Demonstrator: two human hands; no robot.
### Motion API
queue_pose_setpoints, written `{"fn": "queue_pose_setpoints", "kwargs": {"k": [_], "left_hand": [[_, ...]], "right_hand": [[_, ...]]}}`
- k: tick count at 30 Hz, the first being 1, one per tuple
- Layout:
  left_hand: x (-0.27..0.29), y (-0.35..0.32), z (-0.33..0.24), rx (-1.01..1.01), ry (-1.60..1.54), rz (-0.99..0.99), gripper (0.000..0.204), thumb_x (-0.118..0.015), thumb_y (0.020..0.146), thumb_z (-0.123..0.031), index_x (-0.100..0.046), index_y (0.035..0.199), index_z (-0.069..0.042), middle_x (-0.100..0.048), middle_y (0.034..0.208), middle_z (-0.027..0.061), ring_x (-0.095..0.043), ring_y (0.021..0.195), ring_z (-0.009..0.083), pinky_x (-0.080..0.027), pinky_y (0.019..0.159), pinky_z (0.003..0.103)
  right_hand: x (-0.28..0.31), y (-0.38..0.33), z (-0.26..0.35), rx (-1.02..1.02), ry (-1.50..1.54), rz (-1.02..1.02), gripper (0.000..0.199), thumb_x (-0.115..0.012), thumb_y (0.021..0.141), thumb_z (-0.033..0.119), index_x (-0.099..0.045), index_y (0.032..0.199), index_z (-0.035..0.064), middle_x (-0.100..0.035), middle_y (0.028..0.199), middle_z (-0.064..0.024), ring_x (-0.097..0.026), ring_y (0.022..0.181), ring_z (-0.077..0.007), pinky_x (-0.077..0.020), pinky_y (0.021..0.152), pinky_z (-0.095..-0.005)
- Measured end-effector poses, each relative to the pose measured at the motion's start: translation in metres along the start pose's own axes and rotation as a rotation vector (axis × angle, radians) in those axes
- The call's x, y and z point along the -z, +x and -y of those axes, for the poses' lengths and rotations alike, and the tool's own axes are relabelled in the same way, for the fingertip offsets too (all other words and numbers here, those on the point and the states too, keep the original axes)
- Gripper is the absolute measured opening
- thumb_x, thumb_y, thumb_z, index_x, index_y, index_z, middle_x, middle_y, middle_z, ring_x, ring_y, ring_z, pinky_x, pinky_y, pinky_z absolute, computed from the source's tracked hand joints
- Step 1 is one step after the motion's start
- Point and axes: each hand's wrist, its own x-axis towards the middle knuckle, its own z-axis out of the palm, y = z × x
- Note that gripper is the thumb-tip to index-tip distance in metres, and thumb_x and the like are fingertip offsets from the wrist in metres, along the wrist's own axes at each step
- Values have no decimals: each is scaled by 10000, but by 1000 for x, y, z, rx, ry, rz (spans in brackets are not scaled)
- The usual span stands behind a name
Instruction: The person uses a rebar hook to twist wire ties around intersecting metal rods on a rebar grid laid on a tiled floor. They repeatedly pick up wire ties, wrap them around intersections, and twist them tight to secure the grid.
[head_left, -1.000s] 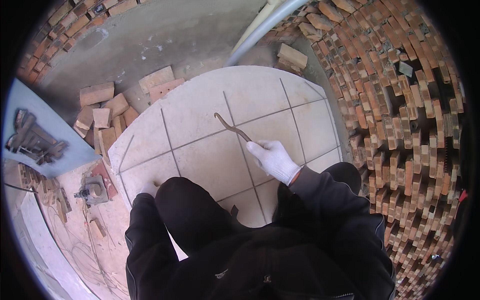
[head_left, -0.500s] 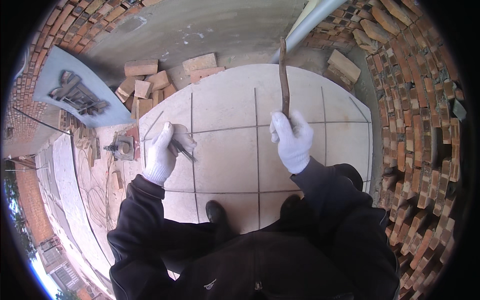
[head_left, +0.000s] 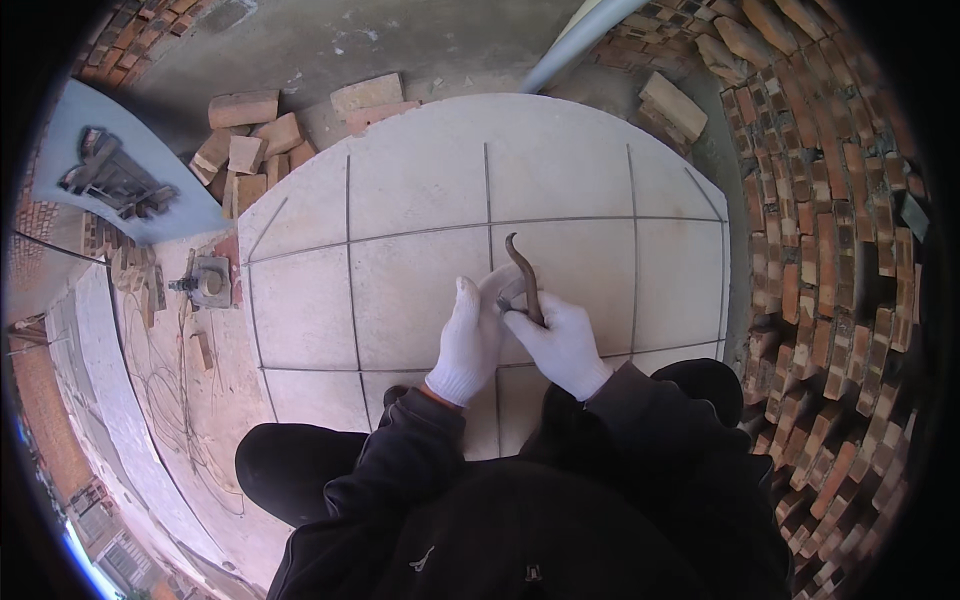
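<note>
Both hands wear white gloves and meet over a grid of thin steel rods [head_left: 415,233] lying on a pale, round-edged slab [head_left: 420,180]. My right hand [head_left: 560,345] is closed around a brown metal hook [head_left: 527,275], its curved tip pointing up and away from me. Beside it, touching or nearly so, my left hand [head_left: 470,335] is upright with the thumb raised. Its fingers curl around a small bundle of dark wires [head_left: 504,301]; only a short dark end shows between the hands, and the rest is hidden.
Loose bricks [head_left: 248,153] lie past the slab's far left edge. A stacked brick wall [head_left: 835,270] rises on the right. A grey pipe [head_left: 580,45] slants down at the back. To the left are a blue panel [head_left: 150,205], a small machine [head_left: 210,282] and tangled wire [head_left: 165,400].
My hands have come together from wide apart, the left moving right and the right moving down and left. The hook has turned and sits lower. My knees are now bent into view.
</note>
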Motion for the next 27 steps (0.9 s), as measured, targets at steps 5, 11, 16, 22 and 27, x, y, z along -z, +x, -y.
{"fn": "queue_pose_setpoints", "kwargs": {"k": [5, 11, 16, 22, 27], "left_hand": [[6, -2, -6, 66, -132, 103, 1000, -359, 1117, -778, -329, 1689, 42, -548, 1566, 235, -555, 1441, 377, -408, 1250, 514], [9, -10, -26, 10, -175, 59, 995, -309, 1122, -783, -250, 1740, -5, -581, 1566, 275, -662, 1295, 373, -536, 1049, 459], [13, -12, -28, -80, -185, 56, 991, -310, 1120, -784, -253, 1744, -16, -605, 1536, 277, -674, 1270, 363, -559, 954, 442], [6, -13, -30, -121, -200, -12, 808, -428, 1182, -602, -317, 1712, -1, -668, 1443, 232, -701, 1201, 307, -578, 964, 434], [10, -18, -34, -95, 176, -255, 483, -604, 1148, -233, -564, 1540, 46, -772, 1137, 150, -743, 950, 214, -597, 819, 332]], "right_hand": [[0, -8, 9, -177, 142, 5, 216, -762, 1031, 145, -773, 1150, -35, -777, 910, -50, -680, 844, -78, -565, 757, -288], [-21, -1, 22, -188, 299, 14, 130, -738, 1049, 94, -769, 1100, -21, -762, 951, -13, -636, 811, -52, -531, 717, -256], [-31, 2, 34, -176, 343, 7, 114, -725, 1065, 76, -757, 1094, -30, -728, 933, 2, -607, 777, -43, -510, 690, -246], [-29, 2, 33, -122, 368, -19, 112, -710, 1079, 64, -753, 1134, -24, -720, 919, -3, -608, 763, -51, -506, 678, -246], [-27, 2, 42, -178, 397, 11, 128, -716, 1076, 67, -756, 1163, -19, -725, 907, -10, -621, 751, -57, -515, 669, -251]]}}
